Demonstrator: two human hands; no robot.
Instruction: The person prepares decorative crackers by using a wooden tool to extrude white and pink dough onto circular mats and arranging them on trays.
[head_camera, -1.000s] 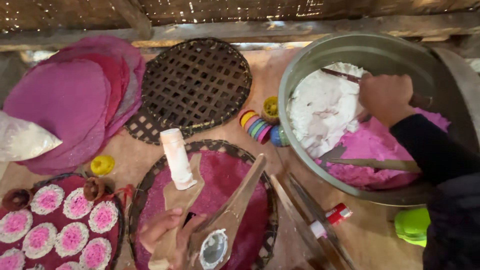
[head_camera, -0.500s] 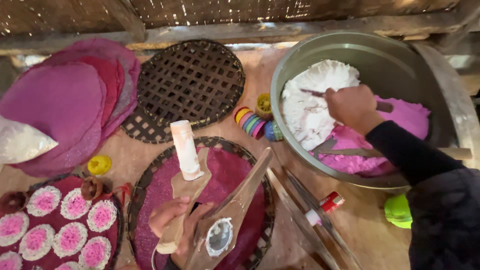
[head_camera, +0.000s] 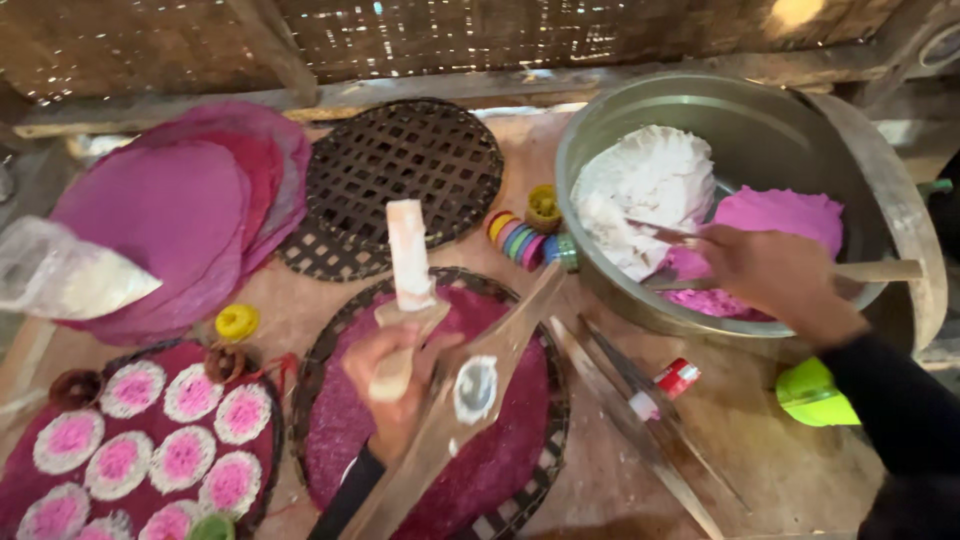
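My left hand (head_camera: 392, 385) grips a wooden press tool (head_camera: 455, 400) with a round hole, together with a white-topped wooden pestle (head_camera: 409, 260), over a dark pink sheet (head_camera: 480, 460) on a woven tray (head_camera: 535, 470). My right hand (head_camera: 775, 275) reaches into a large metal basin (head_camera: 760, 120) and holds a thin spoon-like stick (head_camera: 660, 233) against a heap of white dough (head_camera: 645, 185). Pink dough (head_camera: 775, 215) lies beside the white heap in the basin.
A stack of pink round sheets (head_camera: 170, 215) lies at the left, an empty woven tray (head_camera: 405, 170) behind. A tray of pink-and-white flower discs (head_camera: 150, 440) sits at lower left. Coloured rings (head_camera: 520, 240), a yellow ring (head_camera: 237, 322), a red-capped tube (head_camera: 665, 385) and a green object (head_camera: 815, 392) lie around.
My right hand has moved lower in the basin, toward the edge of the white dough. My left hand has lifted the press tool and pestle slightly; the view has shifted.
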